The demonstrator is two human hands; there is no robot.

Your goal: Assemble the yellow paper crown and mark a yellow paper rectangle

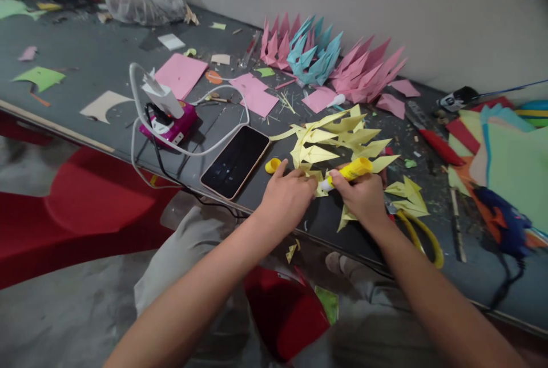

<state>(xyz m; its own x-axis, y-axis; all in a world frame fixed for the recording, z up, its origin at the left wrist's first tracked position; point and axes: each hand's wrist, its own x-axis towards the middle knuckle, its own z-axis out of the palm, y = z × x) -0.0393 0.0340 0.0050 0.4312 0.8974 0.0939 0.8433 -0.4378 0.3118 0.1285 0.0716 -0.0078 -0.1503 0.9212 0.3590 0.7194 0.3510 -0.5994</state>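
My right hand (363,192) is wrapped round a yellow glue stick (353,170), its white end pointing left at a small folded piece of yellow paper (319,190). With closed fingers my left hand (287,194) presses on that piece; the fingertips are partly hidden. Just beyond both hands lies a spiky yellow folded-paper strip (319,154). The round yellow glue cap (273,165) rests left of my left hand. More yellow folded pieces (409,195) lie right of my right hand, beside yellow-handled scissors (422,237).
A phone (236,161) and a purple power adapter (173,128) with looping cables sit to the left. Pink (368,74) and blue (314,54) spiky paper pieces stand by the wall. A red-handled cutter (440,146), glue gun (503,219) and coloured sheets (518,157) lie right.
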